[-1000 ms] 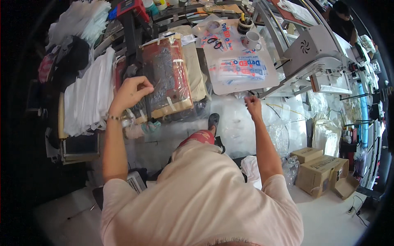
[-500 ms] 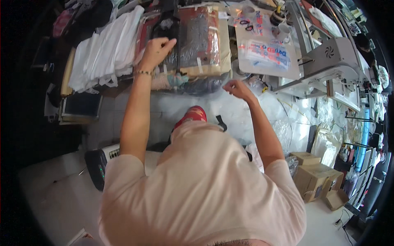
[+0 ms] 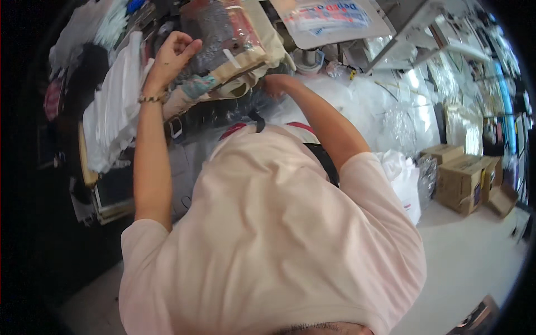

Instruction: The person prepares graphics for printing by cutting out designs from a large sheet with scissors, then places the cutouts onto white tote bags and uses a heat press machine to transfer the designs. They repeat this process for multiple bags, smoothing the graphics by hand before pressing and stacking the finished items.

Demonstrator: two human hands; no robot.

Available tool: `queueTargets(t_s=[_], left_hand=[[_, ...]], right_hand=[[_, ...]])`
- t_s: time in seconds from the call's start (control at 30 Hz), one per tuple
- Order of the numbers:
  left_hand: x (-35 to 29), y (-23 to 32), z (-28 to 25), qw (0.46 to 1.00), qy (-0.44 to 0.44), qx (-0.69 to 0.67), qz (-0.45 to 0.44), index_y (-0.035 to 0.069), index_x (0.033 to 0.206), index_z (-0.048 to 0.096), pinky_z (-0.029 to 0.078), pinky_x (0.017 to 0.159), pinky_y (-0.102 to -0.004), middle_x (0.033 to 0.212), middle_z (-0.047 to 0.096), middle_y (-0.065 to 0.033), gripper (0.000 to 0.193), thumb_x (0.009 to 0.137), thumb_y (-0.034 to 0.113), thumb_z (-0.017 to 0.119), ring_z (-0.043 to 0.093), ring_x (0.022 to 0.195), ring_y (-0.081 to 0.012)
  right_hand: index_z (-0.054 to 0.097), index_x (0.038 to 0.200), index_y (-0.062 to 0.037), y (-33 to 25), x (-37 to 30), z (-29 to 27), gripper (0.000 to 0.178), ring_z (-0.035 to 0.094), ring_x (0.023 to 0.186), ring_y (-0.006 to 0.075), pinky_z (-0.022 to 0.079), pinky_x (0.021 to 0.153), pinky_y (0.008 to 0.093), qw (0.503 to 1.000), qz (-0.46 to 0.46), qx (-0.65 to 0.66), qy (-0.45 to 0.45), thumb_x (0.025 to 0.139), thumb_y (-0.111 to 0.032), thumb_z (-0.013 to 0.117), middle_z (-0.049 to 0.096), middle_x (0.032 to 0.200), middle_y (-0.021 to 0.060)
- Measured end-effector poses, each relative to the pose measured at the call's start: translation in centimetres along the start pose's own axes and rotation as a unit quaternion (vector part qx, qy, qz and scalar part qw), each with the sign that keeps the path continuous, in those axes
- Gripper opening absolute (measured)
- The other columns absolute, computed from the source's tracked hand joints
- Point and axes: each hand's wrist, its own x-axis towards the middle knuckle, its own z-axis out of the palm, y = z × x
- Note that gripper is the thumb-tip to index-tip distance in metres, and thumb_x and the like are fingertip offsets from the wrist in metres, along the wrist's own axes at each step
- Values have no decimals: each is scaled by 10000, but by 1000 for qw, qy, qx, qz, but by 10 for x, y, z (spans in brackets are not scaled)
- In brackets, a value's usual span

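Observation:
My left hand hovers above the near left part of the bench, beside a plastic-covered dark red board. Its fingers are loosely bent, the thumb stands apart, and I see nothing in it. Just below it runs a rolled cloth with a teal patch along the bench's front edge. My right hand reaches down at the front right corner of the board, next to dark plastic film. Its fingers are blurred and partly hidden, so any hold there is unclear. Beige cloth edges the board's right side.
A pile of white bags lies to the left. At the upper right is a flat panel with a printed clear package, near a grey metal machine frame. Clear plastic sheeting and cardboard boxes lie right.
The view has turned and my body is closer to the bench. My right hand has moved inward to the bench's front edge. My left thumb and fingers have loosened apart.

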Motion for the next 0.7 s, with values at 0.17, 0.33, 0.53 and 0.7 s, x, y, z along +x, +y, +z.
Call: queueTargets(t_s=[0.17,0.33,0.53,0.7], left_hand=[[-12,6,5,987,-132,90,25,46,826,602,403,697,-253,755,502,42,358,983,359,680,464,738,-73],[-30,0,-5,989,-124,75,-25,16,910,655,425,824,-265,859,593,-2,345,996,349,619,522,852,-109],[-24,-6,-19,992,-73,102,-34,-38,1255,671,428,1091,-333,1388,597,-120,467,975,335,654,599,1238,-215],[-32,-6,-4,989,-62,132,31,-15,1162,701,449,1026,-325,1213,667,-129,363,990,283,585,626,1129,-211]], right_hand=[[670,1259,-83,-38,21,31,406,712,805,281,590,687,491,992,51,-108,-31,907,-279,617,723,897,127],[750,1132,-80,-33,30,56,360,720,1046,303,577,877,462,850,-167,-412,281,888,-329,658,739,1180,151],[793,954,-82,-6,24,31,212,746,895,330,601,768,451,848,-181,-375,329,762,-159,752,772,1004,136],[774,1176,-173,13,3,76,340,728,1075,337,597,786,598,858,-94,-401,308,849,-226,698,738,1237,89]])
